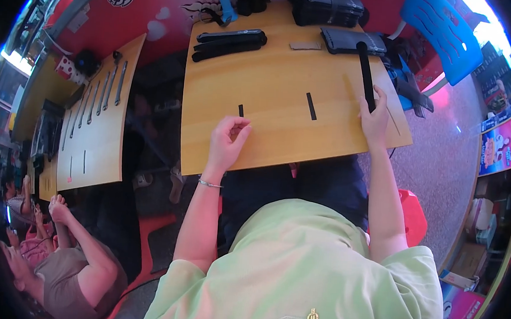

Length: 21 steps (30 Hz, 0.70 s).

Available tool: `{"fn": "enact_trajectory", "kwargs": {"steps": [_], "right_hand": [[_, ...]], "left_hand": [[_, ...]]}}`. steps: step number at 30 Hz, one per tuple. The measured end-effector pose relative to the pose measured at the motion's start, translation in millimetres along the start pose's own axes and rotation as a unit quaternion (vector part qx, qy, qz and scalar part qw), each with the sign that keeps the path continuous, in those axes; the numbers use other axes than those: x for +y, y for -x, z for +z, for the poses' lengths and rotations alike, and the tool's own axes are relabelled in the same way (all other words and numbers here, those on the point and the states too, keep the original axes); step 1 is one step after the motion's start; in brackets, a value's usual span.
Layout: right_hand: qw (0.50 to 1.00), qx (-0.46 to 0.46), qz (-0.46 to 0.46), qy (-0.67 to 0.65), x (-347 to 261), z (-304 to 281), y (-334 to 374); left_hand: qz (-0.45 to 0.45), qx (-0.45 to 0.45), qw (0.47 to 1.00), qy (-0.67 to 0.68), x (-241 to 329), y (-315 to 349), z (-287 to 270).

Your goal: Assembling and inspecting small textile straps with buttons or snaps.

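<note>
My right hand is closed round the lower end of a long black strap-like piece with a rounded top. The strap points away from me over the table's right side, its upper end overlapping a grey packaged stack. My left hand is over the table's near left part, with thumb and fingertips drawn together in a pinch; whatever may be between them is too small to make out. Just beyond those fingertips lies a short black strip. Between my hands, a second black strip lies on the wooden tabletop.
Black folded straps lie at the far left of my table, and dark packages at the back. A flat brown piece is near them. A blue chair stands to the right. On the left, a person sits by another table with several long dark strips.
</note>
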State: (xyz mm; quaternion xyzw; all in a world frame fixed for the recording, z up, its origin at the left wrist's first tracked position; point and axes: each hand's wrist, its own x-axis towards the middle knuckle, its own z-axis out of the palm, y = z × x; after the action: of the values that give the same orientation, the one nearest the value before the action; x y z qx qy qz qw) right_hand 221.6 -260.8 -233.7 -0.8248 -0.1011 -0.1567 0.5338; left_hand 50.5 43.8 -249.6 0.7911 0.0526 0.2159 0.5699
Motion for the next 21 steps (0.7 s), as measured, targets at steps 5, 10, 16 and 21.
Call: {"fn": "enact_trajectory", "kwargs": {"steps": [5, 10, 16, 21], "right_hand": [[1.0, -0.004, -0.004, -0.001, 2, 0, -1], [1.0, -0.014, 0.007, -0.008, 2, 1, -4], [0.991, 0.011, -0.129, -0.032, 12, 5, -3], [0.977, -0.139, -0.153, -0.053, -65, 4, 20]], "left_hand": [[0.004, -0.002, 1.0, -0.009, -1, -2, 0], [0.01, 0.001, 1.0, -0.029, 0, -4, -1], [-0.008, 0.025, 0.998, -0.062, 13, -2, -1], [0.243, 0.074, 0.908, -0.333, 91, -10, 5]]}}
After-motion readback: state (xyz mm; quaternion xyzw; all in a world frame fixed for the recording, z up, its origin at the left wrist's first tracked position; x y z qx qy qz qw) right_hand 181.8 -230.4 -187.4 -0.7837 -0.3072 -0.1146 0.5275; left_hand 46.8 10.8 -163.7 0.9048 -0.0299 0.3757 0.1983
